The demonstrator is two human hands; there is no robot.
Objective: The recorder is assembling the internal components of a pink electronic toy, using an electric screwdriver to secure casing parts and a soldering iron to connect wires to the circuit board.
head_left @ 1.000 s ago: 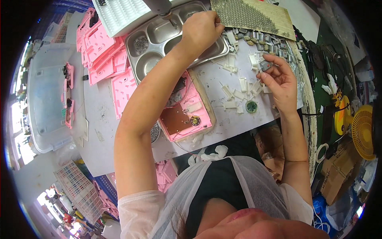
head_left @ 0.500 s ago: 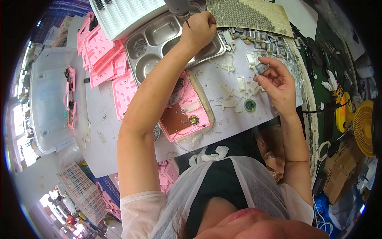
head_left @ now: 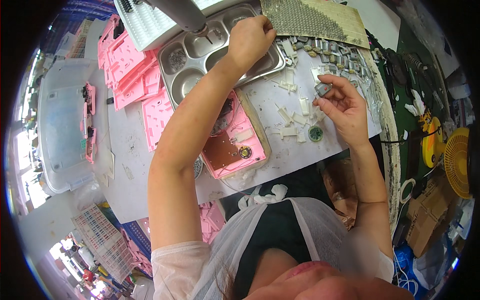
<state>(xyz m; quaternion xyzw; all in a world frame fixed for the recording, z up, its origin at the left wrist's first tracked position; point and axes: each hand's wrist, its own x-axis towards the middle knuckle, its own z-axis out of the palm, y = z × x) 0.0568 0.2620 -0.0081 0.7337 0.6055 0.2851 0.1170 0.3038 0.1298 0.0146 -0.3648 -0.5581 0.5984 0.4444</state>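
Observation:
My right hand point(head_left: 345, 107) pinches a small grey metal motor point(head_left: 323, 89) between thumb and fingers, above loose white plastic parts point(head_left: 304, 105). Over the far right of the compartmented metal tray point(head_left: 168, 75), my left hand point(head_left: 252, 41) is closed, its fingertips by the left edge of a tan sheet point(head_left: 352, 27). Whatever those fingers hold, if anything, is hidden. Rows of tiny grey pieces point(head_left: 305, 22) cover much of the sheet. An electric screwdriver point(head_left: 185, 15) hangs tip down over the tray, left of that hand. Below my left forearm lies an open pink housing point(head_left: 255, 142) with wires and a round metal part.
More small motors point(head_left: 332, 52) crowd together below the sheet. A small round container point(head_left: 315, 133) with green contents stands near the front edge. Pink panels point(head_left: 127, 65) are piled left of the tray, beside a white ribbed tray point(head_left: 160, 20). A yellow fan point(head_left: 457, 160) stands far right.
The electric screwdriver has swung left and lower over the tray. My right hand has shifted slightly left with the motor. My left hand stays almost in place by the sheet's edge.

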